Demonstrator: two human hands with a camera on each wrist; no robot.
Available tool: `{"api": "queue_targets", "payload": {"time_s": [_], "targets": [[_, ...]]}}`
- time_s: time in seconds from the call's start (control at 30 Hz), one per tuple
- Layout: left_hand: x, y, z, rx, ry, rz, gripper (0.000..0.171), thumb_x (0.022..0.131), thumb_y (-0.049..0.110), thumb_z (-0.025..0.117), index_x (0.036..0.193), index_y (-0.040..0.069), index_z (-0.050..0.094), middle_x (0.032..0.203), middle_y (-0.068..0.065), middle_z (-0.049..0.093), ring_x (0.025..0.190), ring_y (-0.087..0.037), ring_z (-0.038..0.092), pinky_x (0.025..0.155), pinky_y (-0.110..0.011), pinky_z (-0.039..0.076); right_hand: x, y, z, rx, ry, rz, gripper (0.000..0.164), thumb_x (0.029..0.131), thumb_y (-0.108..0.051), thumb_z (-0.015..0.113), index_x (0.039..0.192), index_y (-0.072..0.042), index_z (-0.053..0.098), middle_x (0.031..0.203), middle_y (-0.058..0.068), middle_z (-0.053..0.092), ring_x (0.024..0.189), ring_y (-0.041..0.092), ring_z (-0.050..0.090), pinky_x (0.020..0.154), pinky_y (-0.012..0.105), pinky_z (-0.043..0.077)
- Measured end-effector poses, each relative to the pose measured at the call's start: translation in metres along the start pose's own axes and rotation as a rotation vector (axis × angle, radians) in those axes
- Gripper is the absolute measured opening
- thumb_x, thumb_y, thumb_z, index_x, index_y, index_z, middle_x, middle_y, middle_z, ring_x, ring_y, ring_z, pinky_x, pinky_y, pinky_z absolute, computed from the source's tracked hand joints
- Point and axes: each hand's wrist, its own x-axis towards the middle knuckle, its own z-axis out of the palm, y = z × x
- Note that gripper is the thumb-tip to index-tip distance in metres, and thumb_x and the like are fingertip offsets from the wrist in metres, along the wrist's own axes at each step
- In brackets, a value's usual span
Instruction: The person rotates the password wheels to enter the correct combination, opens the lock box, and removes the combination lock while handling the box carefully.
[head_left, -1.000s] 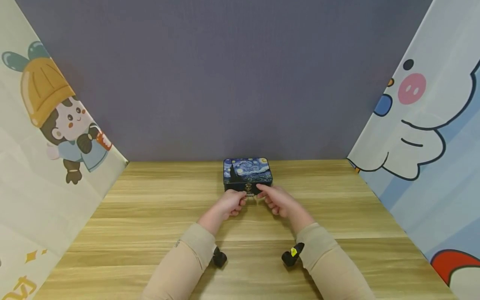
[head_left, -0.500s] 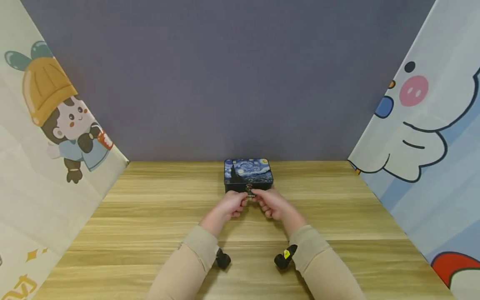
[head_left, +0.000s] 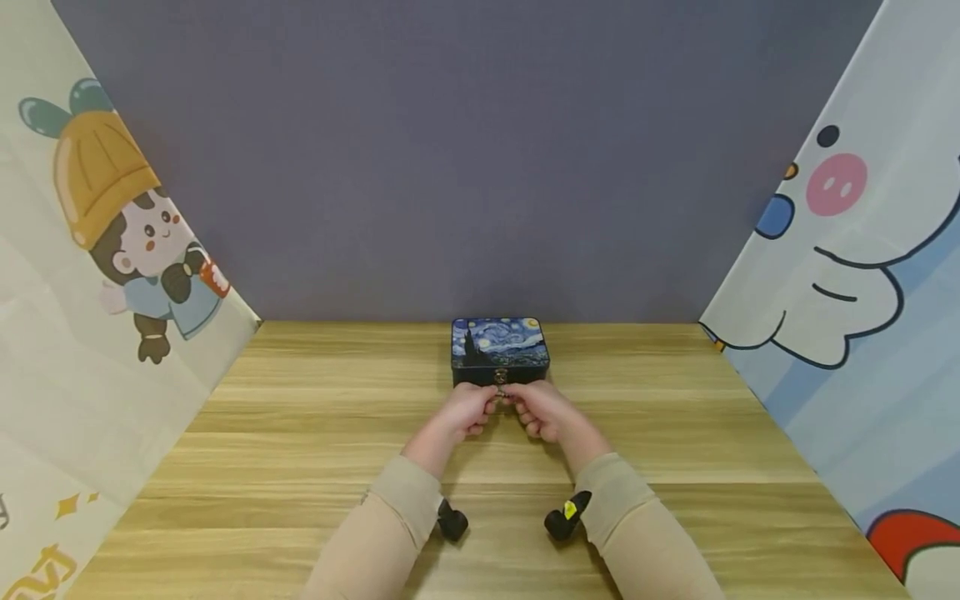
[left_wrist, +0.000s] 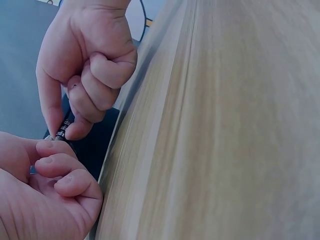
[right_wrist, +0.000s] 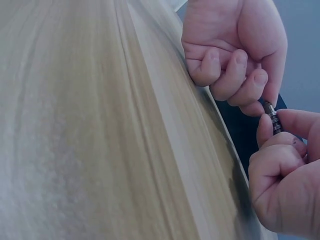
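Observation:
A small combination lock (right_wrist: 273, 119) with a row of dark number wheels sits at the front of a box (head_left: 500, 343) printed with a swirling blue night-sky painting. My left hand (head_left: 465, 407) pinches one end of the lock between thumb and forefinger, its other fingers folded in. From the other side my right hand (head_left: 547, 409) pinches the lock at its wheels with thumb and index finger. The two hands (left_wrist: 92, 65) nearly meet at the fingertips and cover most of the lock in the head view. A metal clasp (head_left: 501, 376) shows on the box front just above it.
The wood-grain table (head_left: 322, 467) runs back to a grey panel (head_left: 480, 167) right behind the box. Cartoon-printed sheets (head_left: 150, 275) stand along both sides. A black wrist camera (head_left: 452, 522) hangs below the left cuff.
My right hand has moved left and slightly down from the box's front corner onto the lock, now pinching it. The left hand has kept its hold. The box has stayed put.

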Motion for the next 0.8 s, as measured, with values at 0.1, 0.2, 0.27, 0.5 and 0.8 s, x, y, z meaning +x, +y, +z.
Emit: {"api": "queue_targets", "payload": {"time_s": [0.1, 0.2, 0.27, 0.5, 0.8], "targets": [[0.000, 0.000, 0.000, -0.003, -0.002, 0.004, 0.034, 0.109, 0.023, 0.045, 0.100, -0.006, 0.062, 0.067, 0.001, 0.047, 0.045, -0.008, 0.026, 0.042, -0.022, 0.023, 0.000, 0.000, 0.000, 0.012, -0.001, 0.001, 0.029, 0.096, -0.028, 0.066, 0.093, 0.001, 0.064, 0.057, -0.007, 0.034, 0.045, 0.006, 0.025, 0.040, 0.021, 0.020], [0.000, -0.001, 0.000, -0.010, -0.004, 0.006, 0.034, 0.109, 0.022, 0.045, 0.097, -0.005, 0.061, 0.067, 0.001, 0.048, 0.045, -0.007, 0.025, 0.042, -0.022, 0.023, 0.000, 0.000, 0.000, 0.034, -0.004, 0.006, 0.027, 0.097, -0.026, 0.065, 0.092, 0.001, 0.064, 0.057, -0.007, 0.034, 0.044, 0.005, 0.025, 0.040, 0.020, 0.020], [0.001, -0.002, -0.001, -0.015, -0.005, 0.009, 0.033, 0.108, 0.022, 0.046, 0.094, -0.004, 0.061, 0.066, 0.001, 0.048, 0.044, -0.007, 0.025, 0.042, -0.022, 0.023, 0.000, 0.000, 0.000, 0.044, -0.009, 0.008, 0.026, 0.097, -0.025, 0.064, 0.092, 0.000, 0.064, 0.057, -0.007, 0.035, 0.044, 0.005, 0.026, 0.039, 0.020, 0.020], [0.005, -0.004, -0.001, -0.025, 0.008, 0.008, 0.032, 0.108, 0.022, 0.046, 0.097, -0.003, 0.062, 0.067, 0.002, 0.047, 0.045, -0.007, 0.025, 0.042, -0.022, 0.023, 0.004, 0.002, -0.001, 0.064, -0.024, 0.003, 0.024, 0.098, -0.023, 0.064, 0.092, 0.001, 0.064, 0.056, -0.007, 0.035, 0.044, 0.004, 0.026, 0.039, 0.020, 0.020], [0.010, -0.005, -0.001, -0.017, 0.015, 0.005, 0.031, 0.108, 0.021, 0.046, 0.102, -0.005, 0.062, 0.067, 0.002, 0.046, 0.047, -0.008, 0.026, 0.042, -0.022, 0.023, 0.010, 0.003, -0.006, 0.080, -0.041, -0.003, 0.023, 0.097, -0.021, 0.066, 0.096, 0.003, 0.065, 0.055, -0.008, 0.034, 0.043, 0.004, 0.027, 0.040, 0.020, 0.020]]}}
